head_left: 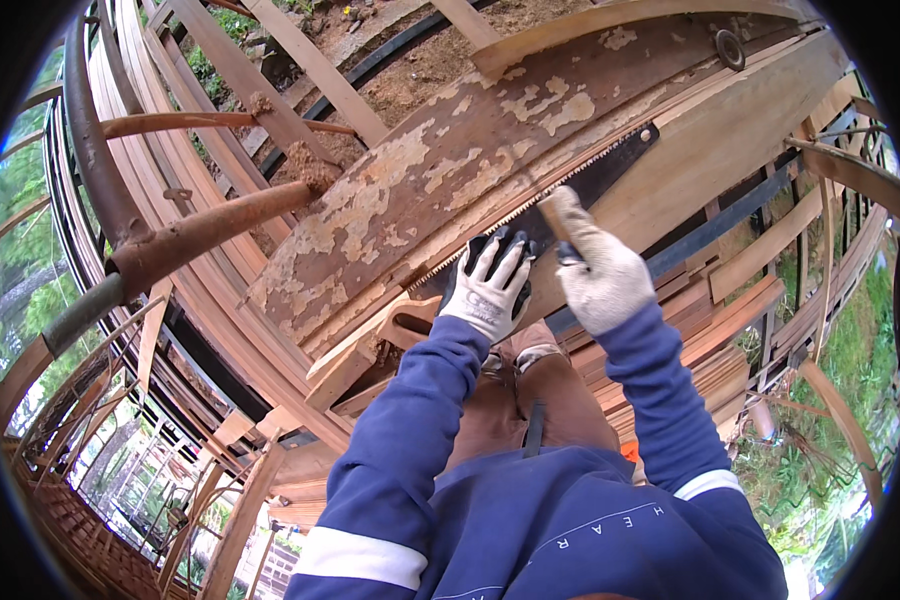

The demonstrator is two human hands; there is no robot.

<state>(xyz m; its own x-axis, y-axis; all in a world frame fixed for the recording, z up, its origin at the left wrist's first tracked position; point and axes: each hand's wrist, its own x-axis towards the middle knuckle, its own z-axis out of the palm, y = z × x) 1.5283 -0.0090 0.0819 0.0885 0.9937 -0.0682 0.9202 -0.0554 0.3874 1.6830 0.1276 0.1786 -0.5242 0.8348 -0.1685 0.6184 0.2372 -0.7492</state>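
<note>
A hand saw (610,172) with a dark blade lies slantwise across the planks, its toothed edge facing away from me. Its wooden handle (407,322) is at the lower left end. My left hand (488,290), in a white work glove with dark fingertips, is closed over the blade near the handle, fingers reaching to the teeth. To its right, my right hand (605,272), also gloved, hovers over the blade's lower side, closed around a short tan stick-like piece (553,216). What kind of piece it is, I cannot tell.
Beyond the saw lies a wide board with peeling brown paint (390,210), with a small ring (730,50) at its far end. A rusty metal pipe (210,230) juts in from the left. Stacked planks (715,335) are at the right, beside a pale board (740,130).
</note>
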